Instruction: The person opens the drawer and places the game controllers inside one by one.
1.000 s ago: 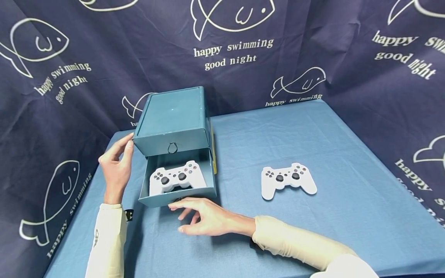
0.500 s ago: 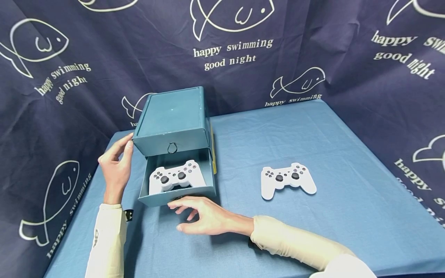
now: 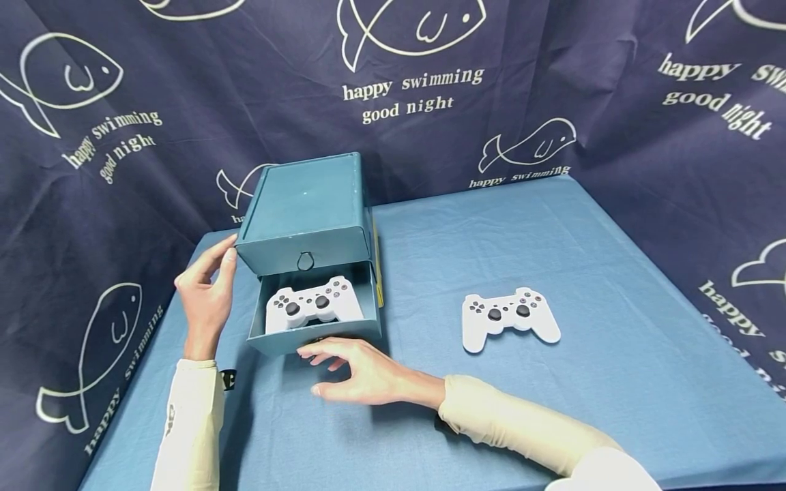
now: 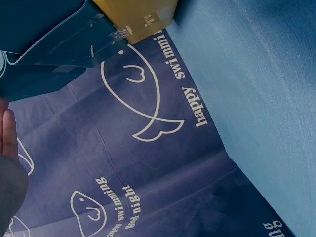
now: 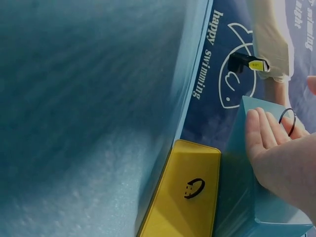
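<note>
A teal drawer cabinet (image 3: 303, 198) stands at the back left of the table. Its top drawer is closed, while the teal drawer (image 3: 276, 344) below sticks out partway with a white game controller (image 3: 314, 305) lying inside. My right hand (image 3: 368, 372) touches that drawer's front near its ring handle (image 5: 295, 118), fingers extended and thumb apart. Fingertips of my left hand (image 3: 205, 293) rest against the cabinet's left front corner, just below the top edge. To the right, a second white controller (image 3: 510, 317) lies on the table.
A yellow drawer (image 5: 173, 217) with a black ring handle sits at the bottom of the cabinet in the right wrist view. Blue cloth covers the table (image 3: 614, 341). Dark blue fabric (image 3: 417, 150) with fish prints hangs behind and at both sides.
The drawer with the controller has slid slightly inward, and my right hand has moved forward along with it. My left hand and the controller on the table have stayed in place.
</note>
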Demonstrator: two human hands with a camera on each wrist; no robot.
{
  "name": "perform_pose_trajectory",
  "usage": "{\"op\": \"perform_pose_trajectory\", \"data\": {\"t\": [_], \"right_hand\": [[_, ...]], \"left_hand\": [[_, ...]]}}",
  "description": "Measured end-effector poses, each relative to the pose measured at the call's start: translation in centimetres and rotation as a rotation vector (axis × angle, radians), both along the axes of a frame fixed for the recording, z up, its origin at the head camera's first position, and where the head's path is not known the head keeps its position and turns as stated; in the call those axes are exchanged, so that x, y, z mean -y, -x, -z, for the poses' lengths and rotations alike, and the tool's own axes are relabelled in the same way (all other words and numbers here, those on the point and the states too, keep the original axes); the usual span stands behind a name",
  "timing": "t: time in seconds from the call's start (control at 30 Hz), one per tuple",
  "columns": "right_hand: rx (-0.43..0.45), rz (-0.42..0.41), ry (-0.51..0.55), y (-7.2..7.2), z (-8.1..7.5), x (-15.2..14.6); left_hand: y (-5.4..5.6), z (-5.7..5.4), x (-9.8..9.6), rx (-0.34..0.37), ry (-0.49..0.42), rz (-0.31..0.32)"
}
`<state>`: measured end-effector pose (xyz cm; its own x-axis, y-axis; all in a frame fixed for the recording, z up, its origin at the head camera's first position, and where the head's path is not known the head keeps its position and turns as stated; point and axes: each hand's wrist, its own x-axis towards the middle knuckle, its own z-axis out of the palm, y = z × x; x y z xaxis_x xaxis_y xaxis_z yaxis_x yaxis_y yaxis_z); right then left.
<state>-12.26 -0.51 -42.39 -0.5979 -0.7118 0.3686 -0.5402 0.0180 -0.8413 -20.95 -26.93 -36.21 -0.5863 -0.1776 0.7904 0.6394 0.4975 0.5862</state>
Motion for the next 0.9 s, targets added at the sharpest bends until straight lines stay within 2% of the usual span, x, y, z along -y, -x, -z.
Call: {"op": "perform_pose_trajectory", "data": {"t": [0.23,0.9], "right_hand": [[-0.001,0.015,0.021,0.6,0.0,0.2],[0.07,0.046,0.051,2.7,-0.2,0.6]], "left_hand": [[0.0,0.0,0.0,0.006,-0.003,0.003],[0.3,0.2,0.4,-0.002,0.0,0.015]]}}
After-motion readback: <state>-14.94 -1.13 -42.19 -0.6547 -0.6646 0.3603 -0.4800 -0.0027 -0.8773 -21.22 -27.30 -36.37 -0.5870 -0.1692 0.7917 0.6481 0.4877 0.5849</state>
